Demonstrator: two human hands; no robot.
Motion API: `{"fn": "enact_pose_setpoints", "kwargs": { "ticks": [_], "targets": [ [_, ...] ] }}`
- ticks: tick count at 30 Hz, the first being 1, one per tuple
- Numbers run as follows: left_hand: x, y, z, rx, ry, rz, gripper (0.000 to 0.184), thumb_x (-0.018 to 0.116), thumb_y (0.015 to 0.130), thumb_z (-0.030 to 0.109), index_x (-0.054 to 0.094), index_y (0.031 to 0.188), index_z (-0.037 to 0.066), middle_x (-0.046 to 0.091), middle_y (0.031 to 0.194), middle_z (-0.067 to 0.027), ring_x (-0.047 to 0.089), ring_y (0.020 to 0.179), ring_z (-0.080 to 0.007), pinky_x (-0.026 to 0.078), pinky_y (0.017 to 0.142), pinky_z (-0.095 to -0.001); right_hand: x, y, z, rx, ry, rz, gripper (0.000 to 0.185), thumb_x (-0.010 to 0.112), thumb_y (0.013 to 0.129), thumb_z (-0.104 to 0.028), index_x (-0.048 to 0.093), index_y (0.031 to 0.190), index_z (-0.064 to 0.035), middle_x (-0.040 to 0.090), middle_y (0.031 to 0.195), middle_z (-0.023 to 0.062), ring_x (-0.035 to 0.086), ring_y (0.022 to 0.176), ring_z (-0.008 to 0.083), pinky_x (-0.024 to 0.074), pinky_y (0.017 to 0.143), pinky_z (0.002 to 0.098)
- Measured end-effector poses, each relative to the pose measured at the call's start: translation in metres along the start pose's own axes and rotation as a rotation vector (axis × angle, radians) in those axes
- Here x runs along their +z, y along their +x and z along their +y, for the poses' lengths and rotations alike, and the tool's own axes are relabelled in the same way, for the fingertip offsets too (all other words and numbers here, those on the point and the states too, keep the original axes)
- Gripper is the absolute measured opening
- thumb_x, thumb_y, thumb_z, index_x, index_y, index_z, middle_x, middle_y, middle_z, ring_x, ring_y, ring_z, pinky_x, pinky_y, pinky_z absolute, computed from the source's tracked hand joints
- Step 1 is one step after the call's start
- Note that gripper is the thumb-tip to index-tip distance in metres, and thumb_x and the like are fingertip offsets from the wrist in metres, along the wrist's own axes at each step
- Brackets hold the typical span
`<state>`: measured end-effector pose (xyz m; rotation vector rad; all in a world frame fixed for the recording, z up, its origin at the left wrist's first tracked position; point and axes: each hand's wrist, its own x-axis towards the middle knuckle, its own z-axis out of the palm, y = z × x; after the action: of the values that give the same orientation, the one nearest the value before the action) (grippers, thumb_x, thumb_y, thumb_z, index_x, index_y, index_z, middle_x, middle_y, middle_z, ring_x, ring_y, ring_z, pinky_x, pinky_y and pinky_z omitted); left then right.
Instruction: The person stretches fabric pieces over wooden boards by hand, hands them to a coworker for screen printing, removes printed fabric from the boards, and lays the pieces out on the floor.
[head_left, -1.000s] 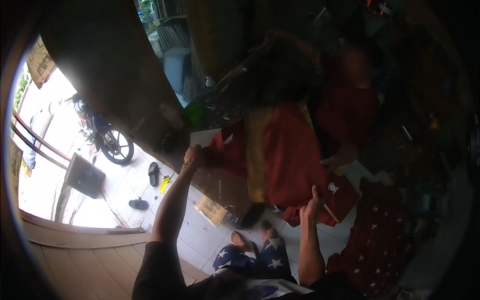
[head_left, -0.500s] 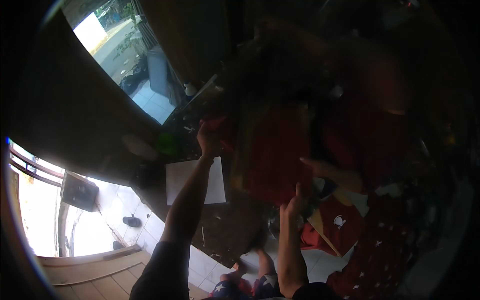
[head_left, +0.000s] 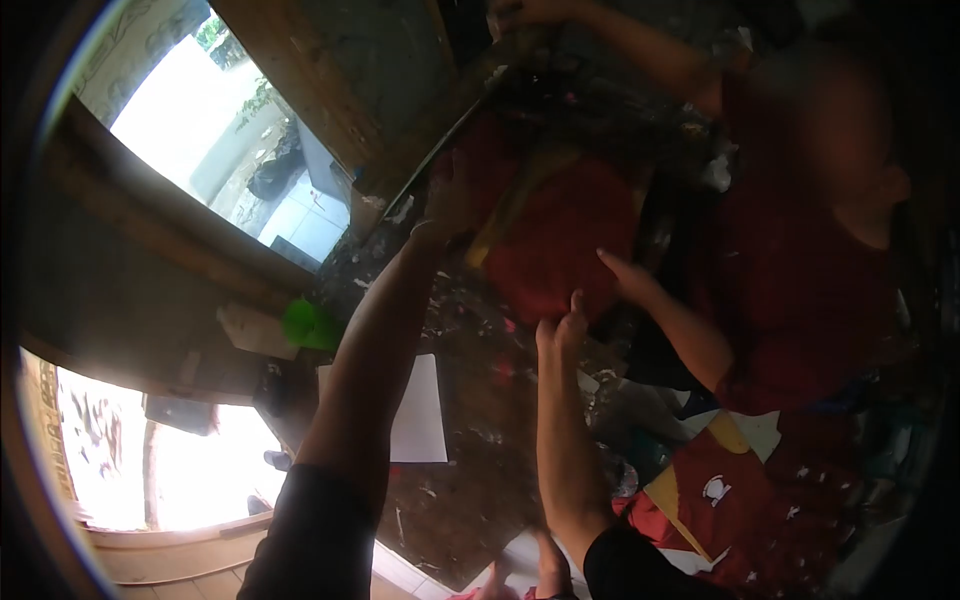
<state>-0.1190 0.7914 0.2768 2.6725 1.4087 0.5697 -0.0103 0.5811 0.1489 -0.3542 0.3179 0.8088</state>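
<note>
A red cloth (head_left: 565, 235) with a yellow strip (head_left: 487, 245) across it lies spread over the dark table. My right hand (head_left: 562, 330) pinches its near edge, thumb on top. My left hand (head_left: 447, 205) reaches to the cloth's left side; its fingers are dim and blurred, so I cannot make out their grip. Close to my right hand, another person's hand (head_left: 625, 275) rests on the cloth's right edge. A white sheet (head_left: 418, 415) lies on the table, partly covered by my left forearm.
The other person, in a red shirt (head_left: 800, 290), leans in from the right, with the other arm (head_left: 640, 45) stretched to the far side. A bright green object (head_left: 308, 325) sits at the left edge. Red and yellow fabric pieces (head_left: 710, 480) lie at lower right.
My view has shifted and become brighter. The red cloth, blurred and darker before, now lies flatter on the table. The other person's far arm shows more plainly.
</note>
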Motion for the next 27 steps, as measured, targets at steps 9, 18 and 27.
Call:
{"fn": "enact_pose_setpoints", "kwargs": {
  "ticks": [9,18,27],
  "targets": [
    [-0.005,-0.114,-0.002,0.028,-0.255,-0.271,0.090,0.075,0.074,0.019,0.023,0.145,0.003,0.060,0.112,-0.0230,0.061,0.100,-0.0364,0.051,0.075,-0.0448,0.024,0.012,0.027,0.076,-0.230,0.164,0.048,0.063,0.089,-0.013,0.047,0.134,-0.0077,0.052,0.131,0.0076,0.054,0.115,0.0219,0.0407,0.101,0.0390],
    [-0.108,-0.402,0.089,-0.167,-0.662,-0.187,0.030,0.065,0.081,0.009,0.062,0.110,0.004,0.067,0.087,-0.0121,0.067,0.081,-0.0261,0.053,0.071,-0.0361,0.028,-0.045,-0.005,0.104,-0.422,0.337,0.050,0.067,0.084,-0.011,0.048,0.130,-0.0018,0.051,0.128,0.0088,0.051,0.115,0.0205,0.0335,0.104,0.0341],
    [-0.195,-0.645,0.159,-0.395,-0.881,-0.680,0.039,0.062,0.087,0.020,0.050,0.122,0.005,0.068,0.101,-0.0149,0.068,0.090,-0.0279,0.054,0.075,-0.0375,-0.078,-0.268,-0.094,0.158,-0.885,0.130,0.036,0.067,0.083,-0.006,0.056,0.116,0.0044,0.062,0.109,0.0136,0.063,0.098,0.0217,0.0533,0.087,0.0327]
  ]
}}
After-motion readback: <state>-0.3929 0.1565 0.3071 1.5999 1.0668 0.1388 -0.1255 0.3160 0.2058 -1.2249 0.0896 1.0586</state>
